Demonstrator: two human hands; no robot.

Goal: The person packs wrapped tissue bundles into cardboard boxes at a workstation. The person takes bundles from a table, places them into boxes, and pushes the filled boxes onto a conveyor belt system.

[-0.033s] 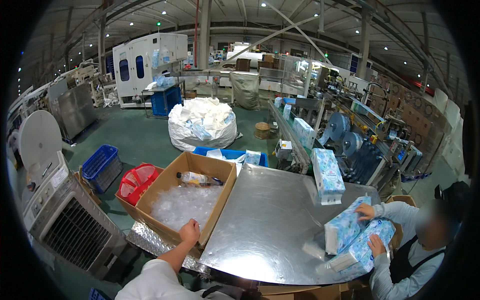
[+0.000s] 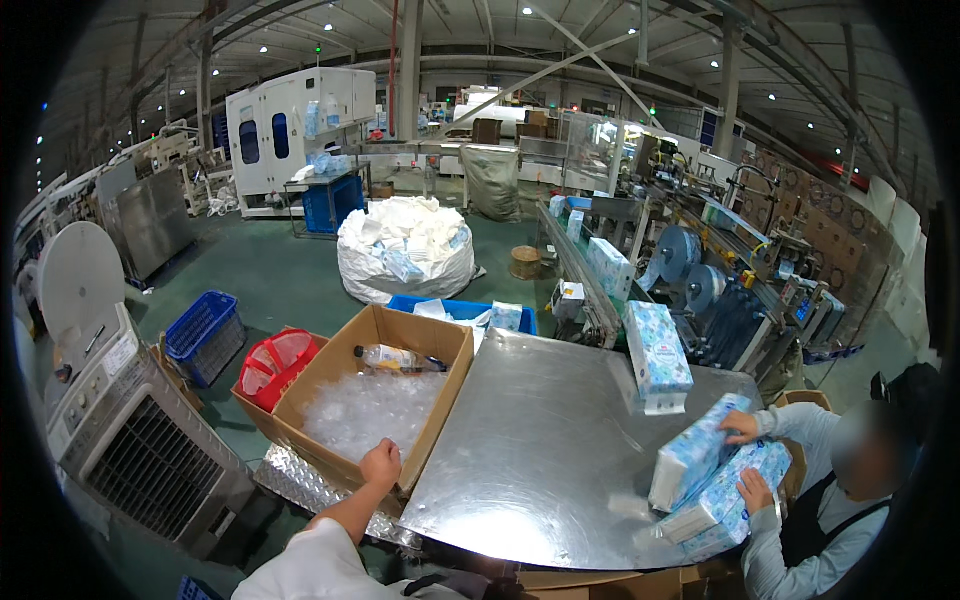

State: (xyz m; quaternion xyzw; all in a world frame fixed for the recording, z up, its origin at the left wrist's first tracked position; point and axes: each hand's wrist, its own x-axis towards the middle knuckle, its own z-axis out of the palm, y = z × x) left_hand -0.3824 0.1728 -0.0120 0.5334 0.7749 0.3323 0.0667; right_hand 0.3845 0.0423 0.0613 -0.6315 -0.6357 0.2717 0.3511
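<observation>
My left hand [image 2: 381, 465] reaches over the near edge of a cardboard box [image 2: 437, 418], its fingers curled closed. Whatever they hold, if anything, is hidden. Right beyond the hand, a heap of crumpled clear plastic [image 2: 350, 415] fills the box. A bottle [image 2: 390, 357] with a dark cap lies on top of the plastic at the back. My right hand is out of sight. Beside the box stretches a bare metal tabletop [image 2: 520, 440]. On its right, a co-worker's hands [image 2: 748, 460] rest on two blue-and-white tissue packs [image 2: 700, 455].
Another tissue pack [image 2: 658, 350] sits where the conveyor [image 2: 590, 300] meets the tabletop. Left of the box are a red basket [image 2: 278, 368], a blue crate [image 2: 205, 335] and an air cooler [image 2: 150, 450]. A blue bin [image 2: 460, 305] and a large white sack [image 2: 405, 260] stand behind.
The tissue pack at the conveyor's end has shifted slightly to the right. The co-worker's far pack has moved a little too. My left hand stays about where it was.
</observation>
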